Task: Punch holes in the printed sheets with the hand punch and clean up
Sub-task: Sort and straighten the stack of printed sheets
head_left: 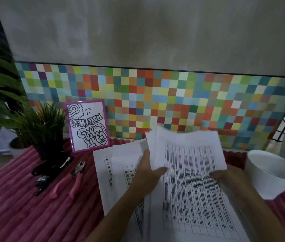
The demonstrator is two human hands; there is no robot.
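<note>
Paper sheets (190, 180), pinched at both edges by the left hand (147, 173) and the right hand (229, 177) above the desk (16, 215), look fanned and uneven, so some may slip out or get crooked holes; the pink punch (74, 179) lies apart at the left.

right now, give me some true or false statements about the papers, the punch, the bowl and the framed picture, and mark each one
1. The left hand and the right hand both hold printed white paper sheets. True.
2. The pink-handled metal hand punch is in the right hand. False: it lies untouched on the ribbed pink cloth, left of the sheets.
3. The round white bowl stands to the right of the sheets. True.
4. The purple-framed black-and-white drawing lies flat under the sheets. False: it stands propped against the multicoloured tiled wall.
</note>
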